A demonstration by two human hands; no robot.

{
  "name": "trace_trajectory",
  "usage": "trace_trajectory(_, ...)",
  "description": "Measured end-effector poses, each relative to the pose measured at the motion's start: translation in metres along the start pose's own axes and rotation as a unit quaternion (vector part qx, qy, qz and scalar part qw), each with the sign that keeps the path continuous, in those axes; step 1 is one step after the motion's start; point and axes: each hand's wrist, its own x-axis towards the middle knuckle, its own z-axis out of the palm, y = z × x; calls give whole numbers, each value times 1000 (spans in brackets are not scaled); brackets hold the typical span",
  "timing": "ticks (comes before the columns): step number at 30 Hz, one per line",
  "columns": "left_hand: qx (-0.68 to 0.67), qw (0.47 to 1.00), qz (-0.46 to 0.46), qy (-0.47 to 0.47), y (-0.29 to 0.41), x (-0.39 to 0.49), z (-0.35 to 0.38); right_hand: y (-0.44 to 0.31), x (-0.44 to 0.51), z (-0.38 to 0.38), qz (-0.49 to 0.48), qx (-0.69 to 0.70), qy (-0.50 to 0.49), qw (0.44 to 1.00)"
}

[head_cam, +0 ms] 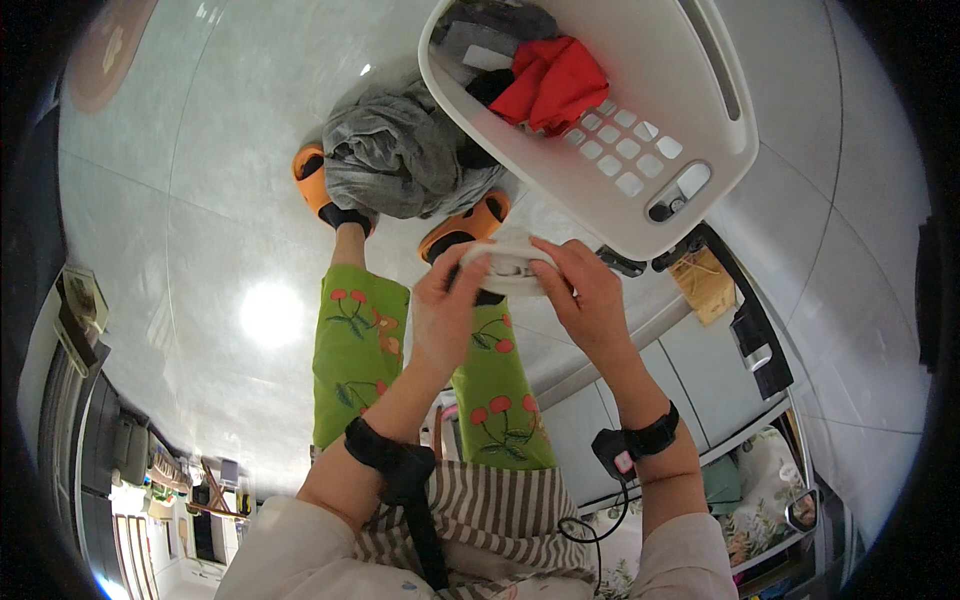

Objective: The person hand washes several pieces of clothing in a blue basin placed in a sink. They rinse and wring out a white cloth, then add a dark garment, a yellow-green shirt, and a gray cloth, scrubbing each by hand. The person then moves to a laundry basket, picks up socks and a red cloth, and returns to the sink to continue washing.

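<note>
My left hand (444,304) and my right hand (589,296) grip opposite ends of a small white oval item (511,283), held out over my lower legs. It looks soft, perhaps folded cloth, but blur hides what it is. Just beyond it stands a white plastic laundry basket (694,142) with square holes in it. Inside lie a red cloth (551,86) and several dark grey and black pieces (480,34). A crumpled grey garment (397,154) is heaped on the floor beside the basket, against my feet.
Orange slippers (307,176) are on my feet, close to the grey heap. To the right runs a low cabinet with pale doors (690,367); a brown paper bag (703,281) and dark objects are along it. A black cable (577,532) hangs from my right forearm strap.
</note>
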Motion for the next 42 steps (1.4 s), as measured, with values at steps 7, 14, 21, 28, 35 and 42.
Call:
trace_trajectory(7,-319,942,-80,-62,-13,9,-1,36,5,18,98,93,25,991)
trace_trajectory(14,-360,925,-89,-87,-21,17,2,39,6,30,271,413,-8,869)
trace_trajectory(21,-163,984,-37,-66,-24,20,1,49,7,23,266,475,-17,838)
trace_trajectory(28,-182,981,-22,-67,-27,25,6,38,0,-3,-105,-58,51,991)
trace_trajectory(35,-61,996,-17,-57,-28,25,3,35,-2,-8,-157,-178,19,971)
trace_trajectory(42,-65,995,-54,-55,-28,30,-3,35,-1,-8,-218,-172,-46,960)
